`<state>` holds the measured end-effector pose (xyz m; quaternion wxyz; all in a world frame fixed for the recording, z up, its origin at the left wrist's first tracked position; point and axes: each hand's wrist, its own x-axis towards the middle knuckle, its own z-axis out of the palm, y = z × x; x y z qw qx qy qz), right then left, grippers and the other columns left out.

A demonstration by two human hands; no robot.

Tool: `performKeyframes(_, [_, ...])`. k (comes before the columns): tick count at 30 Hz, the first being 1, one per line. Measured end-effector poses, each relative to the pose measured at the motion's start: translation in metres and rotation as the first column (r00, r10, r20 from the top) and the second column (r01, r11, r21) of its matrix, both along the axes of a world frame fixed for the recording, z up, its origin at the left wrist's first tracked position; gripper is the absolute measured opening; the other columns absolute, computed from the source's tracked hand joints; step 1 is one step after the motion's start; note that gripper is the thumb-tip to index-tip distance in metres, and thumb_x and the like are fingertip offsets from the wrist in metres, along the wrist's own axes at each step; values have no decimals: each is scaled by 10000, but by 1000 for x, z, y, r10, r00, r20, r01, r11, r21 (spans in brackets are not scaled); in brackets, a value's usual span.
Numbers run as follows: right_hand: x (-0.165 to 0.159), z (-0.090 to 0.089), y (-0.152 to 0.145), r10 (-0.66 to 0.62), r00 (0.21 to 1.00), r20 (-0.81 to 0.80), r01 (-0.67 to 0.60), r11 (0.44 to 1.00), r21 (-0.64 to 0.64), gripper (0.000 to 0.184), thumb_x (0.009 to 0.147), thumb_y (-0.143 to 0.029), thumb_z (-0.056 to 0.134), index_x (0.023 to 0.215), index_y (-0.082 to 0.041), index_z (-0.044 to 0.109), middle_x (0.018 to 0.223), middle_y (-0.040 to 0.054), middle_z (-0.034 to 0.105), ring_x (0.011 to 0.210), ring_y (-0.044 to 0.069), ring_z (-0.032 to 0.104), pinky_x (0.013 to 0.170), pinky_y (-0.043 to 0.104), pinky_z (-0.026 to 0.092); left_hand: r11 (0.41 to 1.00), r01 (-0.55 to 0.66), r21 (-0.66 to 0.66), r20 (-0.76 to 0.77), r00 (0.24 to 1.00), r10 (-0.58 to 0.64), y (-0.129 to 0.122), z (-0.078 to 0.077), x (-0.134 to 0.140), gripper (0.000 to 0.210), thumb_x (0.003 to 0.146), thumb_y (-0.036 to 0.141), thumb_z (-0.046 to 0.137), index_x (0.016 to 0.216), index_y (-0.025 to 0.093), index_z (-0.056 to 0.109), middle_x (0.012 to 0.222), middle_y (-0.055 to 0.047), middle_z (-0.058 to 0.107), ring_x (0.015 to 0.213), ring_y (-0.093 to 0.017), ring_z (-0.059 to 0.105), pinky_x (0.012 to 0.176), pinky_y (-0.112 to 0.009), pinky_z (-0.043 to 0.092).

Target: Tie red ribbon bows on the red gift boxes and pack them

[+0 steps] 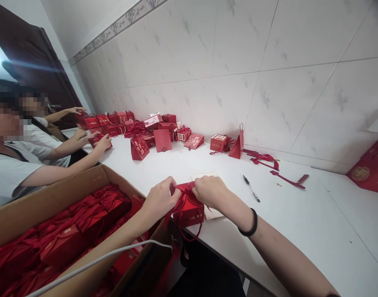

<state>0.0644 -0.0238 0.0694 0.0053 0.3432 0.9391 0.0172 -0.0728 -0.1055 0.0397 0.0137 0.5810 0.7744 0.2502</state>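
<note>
1. Red ribbon (186, 189) is running crosswise between the two hands, its long axis lying left to right and its middle bunching over a red box (189, 215).
2. The left hand (164, 196) is pinching the ribbon from the left, its grip clamped with thumb and fingers together.
3. The right hand (211, 190) is holding the ribbon from the right, its grip likewise clamped, the fingers curling inward.
4. Directly below both grips, the box is sitting upright at the near edge of the tabletop (294, 222); the bunched middle is lying between the hands, neither being clearly nearer.
5. A cord handle (192, 238) is drooping from the box's front, and a pale sheet (214, 213) is lying just behind and to the right.
6. Left of the box, a cardboard carton (53, 202) is holding many red boxes; a pen (251, 189) is resting beyond the right hand.
</note>
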Motion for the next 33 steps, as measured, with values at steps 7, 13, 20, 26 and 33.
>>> performKeyframes(7, [-1, -3, 0, 34, 999, -19, -34, 999, 25, 252, 856, -158, 404, 879, -108, 650, 833, 161, 656, 805, 240, 637, 665, 294, 450, 999, -6, 44, -31, 999, 8, 0, -3, -1, 49, 759, 245, 430, 744, 213, 465, 641, 15, 579, 583, -159, 554, 557, -253, 358])
performKeyframes(13, [0, -4, 0, 25, 998, -54, -22, 998, 53, 243, 872, -214, 414, 915, -108, 628, 824, 154, 661, 785, 246, 644, 655, 297, 455, 1000, 14, 28, -19, 1000, -14, -2, -1, 0, 55, 771, 247, 432, 768, 215, 477, 692, 14, 610, 584, -151, 559, 566, -254, 374])
performKeyframes(20, [0, 0, 1, 42, 999, -33, -40, 997, 73, 265, 836, -130, 380, 792, -109, 641, 795, 165, 661, 733, 256, 645, 590, 300, 448, 1000, -8, 22, -161, 987, 11, 0, -5, 2, 57, 765, 202, 425, 787, 212, 476, 708, 3, 601, 629, -180, 582, 576, -270, 371])
performKeyframes(26, [0, 0, 0, 56, 997, -48, -53, 997, 64, 257, 839, -141, 376, 865, -108, 629, 797, 151, 661, 729, 254, 642, 590, 303, 448, 1000, -28, -6, -191, 981, 27, -1, -3, 4, 80, 778, 214, 404, 817, 205, 473, 683, -3, 591, 614, -190, 574, 559, -273, 356])
performKeyframes(33, [1, -1, 1, 75, 995, -62, -71, 996, 61, 254, 835, -183, 391, 847, -121, 637, 804, 134, 661, 735, 258, 641, 595, 310, 454, 1000, 30, -10, 42, 999, -29, 0, -1, 2, 50, 757, 239, 424, 742, 217, 466, 614, 40, 559, 542, -145, 529, 533, -238, 358])
